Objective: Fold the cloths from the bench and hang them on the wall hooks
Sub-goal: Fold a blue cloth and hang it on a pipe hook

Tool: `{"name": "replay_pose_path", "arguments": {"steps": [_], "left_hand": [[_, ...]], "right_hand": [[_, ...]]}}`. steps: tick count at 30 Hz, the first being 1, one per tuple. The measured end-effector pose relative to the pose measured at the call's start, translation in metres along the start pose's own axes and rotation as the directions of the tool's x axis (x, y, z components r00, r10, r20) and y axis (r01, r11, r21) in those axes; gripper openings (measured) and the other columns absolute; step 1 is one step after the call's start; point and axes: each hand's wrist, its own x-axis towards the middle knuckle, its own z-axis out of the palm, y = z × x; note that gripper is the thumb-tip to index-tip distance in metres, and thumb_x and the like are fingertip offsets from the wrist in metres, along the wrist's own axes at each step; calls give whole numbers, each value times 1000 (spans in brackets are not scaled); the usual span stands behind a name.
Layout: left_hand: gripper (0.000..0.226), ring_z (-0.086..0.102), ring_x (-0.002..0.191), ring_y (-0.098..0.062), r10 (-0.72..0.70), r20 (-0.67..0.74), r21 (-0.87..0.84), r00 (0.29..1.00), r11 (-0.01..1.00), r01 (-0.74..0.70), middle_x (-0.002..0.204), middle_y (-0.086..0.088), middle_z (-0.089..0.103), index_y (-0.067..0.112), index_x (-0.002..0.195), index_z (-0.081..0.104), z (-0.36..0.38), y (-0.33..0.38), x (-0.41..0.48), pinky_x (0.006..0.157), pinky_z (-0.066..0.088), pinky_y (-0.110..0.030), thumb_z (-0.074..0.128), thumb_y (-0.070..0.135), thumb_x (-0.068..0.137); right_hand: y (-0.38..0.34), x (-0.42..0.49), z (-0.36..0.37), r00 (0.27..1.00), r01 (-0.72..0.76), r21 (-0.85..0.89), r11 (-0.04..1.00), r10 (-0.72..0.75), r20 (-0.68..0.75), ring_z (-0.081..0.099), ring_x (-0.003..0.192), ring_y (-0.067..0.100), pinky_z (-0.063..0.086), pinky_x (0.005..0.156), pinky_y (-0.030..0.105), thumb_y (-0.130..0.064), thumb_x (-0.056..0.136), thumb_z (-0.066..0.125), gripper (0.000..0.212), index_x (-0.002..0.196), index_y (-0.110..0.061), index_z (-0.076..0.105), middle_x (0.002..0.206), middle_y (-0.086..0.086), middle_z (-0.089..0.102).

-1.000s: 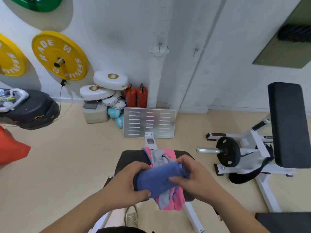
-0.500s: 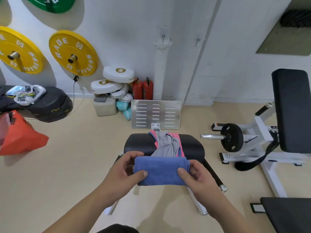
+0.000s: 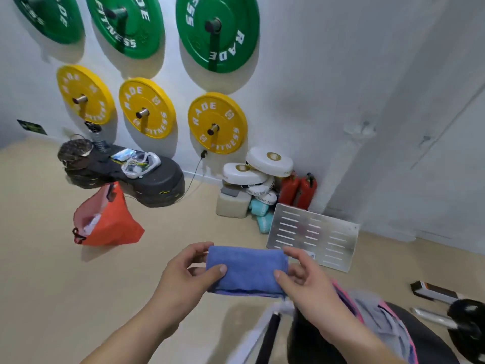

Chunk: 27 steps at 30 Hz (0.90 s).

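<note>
Folded blue cloth (image 3: 246, 270) held up in the air in front of the person, over the floor, just left of the bench (image 3: 435, 348) and not touching it. Left hand (image 3: 181, 279) pinches the cloth's left end, thumb on the near face, fingers curled behind. Right hand (image 3: 307, 282) pinches the right end the same way. Cloth is a flat rectangle, roughly level, folded edges along the bottom. On the black bench pad lies a pink cloth (image 3: 346, 298) with a grey cloth (image 3: 372, 306) on top, both bunched and unfolded. Two small hooks (image 3: 365, 124) on the white wall up right, bare. Slotted metal plate (image 3: 312, 236) leans by the wall past the hands. Beside it, red fire extinguishers (image 3: 299, 190) and stacked white pads (image 3: 267, 161). Orange bag (image 3: 112, 222) sits on the floor to the left, open. Yellow weight plates (image 3: 217, 123) and green weight plates (image 3: 217, 32) are mounted on the wall above.
</note>
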Motion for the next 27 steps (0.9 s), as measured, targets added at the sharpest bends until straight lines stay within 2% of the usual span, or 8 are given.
{"name": "replay_pose_path", "arguments": {"steps": [5,8,11,14,17,20,24,27], "left_hand": [[42,74,75,-21,21,24,28,999,999,-21,101,5,74,33,112,71,-102,48,100,77,62,-37,85,11,80],[42,74,74,-20,13,64,54,998,998,-16,105,5,74,36,110,72,-132,89,149,81,60,-40,84,17,74],[42,72,68,-13,35,139,73,990,996,-46,102,11,75,40,104,72,-129,130,200,76,57,-35,73,20,67],[39,73,69,-11,71,248,100,966,990,-99,99,16,74,39,100,72,-100,163,252,75,57,-34,70,6,79],[40,77,80,-14,99,327,118,940,983,-144,104,13,74,37,112,68,-52,193,303,83,60,-40,69,5,88],[40,78,86,-18,116,389,107,914,979,-170,111,7,73,34,120,66,1,223,351,80,64,-39,70,8,90],[38,77,82,-17,166,426,78,889,973,-218,108,3,74,34,115,68,73,267,420,81,64,-42,74,7,89],[37,77,80,-14,209,433,55,877,965,-257,107,-2,74,30,115,68,126,309,469,75,64,-37,76,6,88]], "right_hand": [[-50,101,87,999,-7,46,999,4,53,57,79,21,46,77,34,-14,94,69,49,124,-52,61,82,15,56],[-90,142,110,999,17,47,999,-19,30,57,80,25,46,79,37,-28,85,71,47,121,-56,60,84,24,56],[-127,180,105,999,5,31,1000,-4,-39,57,79,26,46,76,39,-33,81,69,47,122,-55,60,88,29,59],[-156,217,80,988,11,-4,1000,-12,-151,56,74,21,48,73,38,-24,87,68,44,120,-51,60,85,27,59],[-177,249,38,960,30,-25,999,-36,-277,57,62,9,49,65,24,-11,92,66,42,118,-45,62,64,-5,59],[-193,283,-12,925,24,-25,999,-32,-379,58,57,3,48,57,13,-9,92,64,39,115,-40,61,58,-14,58],[-213,340,-84,912,9,-10,1000,-12,-410,57,63,8,50,64,21,-14,91,67,36,118,-37,62,62,-8,56],[-240,384,-140,915,3,-33,999,-17,-404,55,64,14,50,71,33,-11,89,68,39,119,-35,60,62,-6,56]]}}
